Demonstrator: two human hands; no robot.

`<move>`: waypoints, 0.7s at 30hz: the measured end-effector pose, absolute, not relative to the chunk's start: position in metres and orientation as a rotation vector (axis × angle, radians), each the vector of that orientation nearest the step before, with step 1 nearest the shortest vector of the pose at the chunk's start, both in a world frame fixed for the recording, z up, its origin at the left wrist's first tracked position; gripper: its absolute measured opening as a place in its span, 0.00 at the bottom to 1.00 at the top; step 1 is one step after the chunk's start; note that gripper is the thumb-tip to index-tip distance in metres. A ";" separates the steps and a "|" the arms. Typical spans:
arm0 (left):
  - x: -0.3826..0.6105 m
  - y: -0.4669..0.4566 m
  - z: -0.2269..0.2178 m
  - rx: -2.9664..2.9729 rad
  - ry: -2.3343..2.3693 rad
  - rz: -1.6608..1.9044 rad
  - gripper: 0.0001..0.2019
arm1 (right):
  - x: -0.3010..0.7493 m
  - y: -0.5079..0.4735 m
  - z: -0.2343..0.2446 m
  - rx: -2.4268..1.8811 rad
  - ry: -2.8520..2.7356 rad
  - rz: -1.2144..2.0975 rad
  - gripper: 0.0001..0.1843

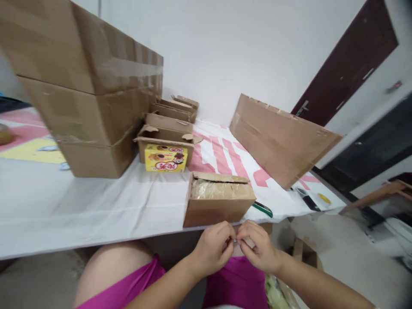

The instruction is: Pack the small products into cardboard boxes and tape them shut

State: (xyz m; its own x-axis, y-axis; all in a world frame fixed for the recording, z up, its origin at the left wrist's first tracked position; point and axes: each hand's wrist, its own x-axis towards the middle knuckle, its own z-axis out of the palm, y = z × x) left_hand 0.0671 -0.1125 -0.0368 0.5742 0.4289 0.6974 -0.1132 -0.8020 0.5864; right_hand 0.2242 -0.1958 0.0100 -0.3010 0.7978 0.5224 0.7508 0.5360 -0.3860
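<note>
My left hand [216,245] and my right hand [257,245] meet just in front of the table edge, above my lap. The fingers of each are pinched together. Between the fingertips is a tiny pale bit, too small to name. Just beyond them, on the table's near edge, stands a small cardboard box [219,210] with shiny clear tape over its top and a gap under the top flap. A green-handled tool [263,209], partly behind the box, lies at its right side.
Large taped cartons [86,124] are stacked at the left. Beside them, open cardboard boxes [172,137] stand in a row, with a yellow printed box [165,159] in front. A cardboard sheet [277,137] leans at right, near a black-handled item [309,201] and a yellow roll [324,198].
</note>
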 end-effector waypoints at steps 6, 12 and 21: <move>0.052 -0.102 -0.033 2.188 0.216 1.490 0.13 | 0.300 -0.181 0.006 -1.720 -1.833 0.019 0.06; 0.028 -0.072 -0.026 1.992 0.584 2.050 0.15 | 0.440 -0.171 -0.001 -2.358 -1.298 -0.071 0.06; 0.024 -0.033 -0.033 1.701 0.807 1.740 0.22 | 0.472 -0.192 -0.026 -2.512 -1.366 -0.200 0.05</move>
